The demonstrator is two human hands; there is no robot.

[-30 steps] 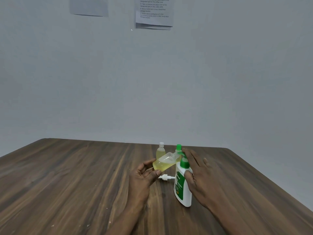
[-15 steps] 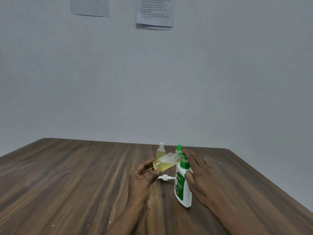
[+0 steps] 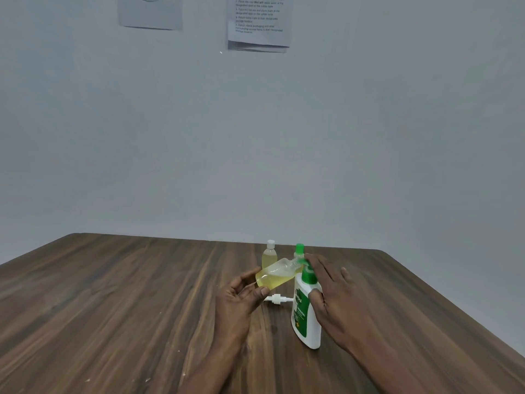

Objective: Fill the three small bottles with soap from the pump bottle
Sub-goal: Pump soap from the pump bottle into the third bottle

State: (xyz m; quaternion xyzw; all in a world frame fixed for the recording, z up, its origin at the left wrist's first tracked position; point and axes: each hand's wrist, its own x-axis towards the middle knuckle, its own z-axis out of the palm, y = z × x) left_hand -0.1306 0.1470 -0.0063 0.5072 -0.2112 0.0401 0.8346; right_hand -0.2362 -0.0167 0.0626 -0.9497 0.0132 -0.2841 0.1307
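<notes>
The head view shows the left hand (image 3: pixel 241 294) clamped around the base of a clear small bottle (image 3: pixel 277 275), which it holds tilted off the surface (image 3: pixel 113 294). The bottle's long axis runs from the hand's fingers up and to the right, so its open neck points at the green nozzle of the pump bottle (image 3: pixel 307 308). The neck and nozzle look to be touching or just apart; which cannot be told. Yellow soap pools in the lower end of the tilted bottle, filling about half.

The right hand (image 3: pixel 332 288) lies over the pump bottle's head, fingers spread flat across the green top and thumb against its white shoulder, in a pressing hold rather than a closed grasp. The pump bottle stands upright just right of the left hand.

Behind them stand a white-capped bottle (image 3: pixel 269 255) and a green-capped bottle (image 3: pixel 299 250), both showing yellow liquid. A loose white cap piece (image 3: pixel 277 299) lies on the surface between the hands.

The next press likely depends on the neck staying lined up under the nozzle.
</notes>
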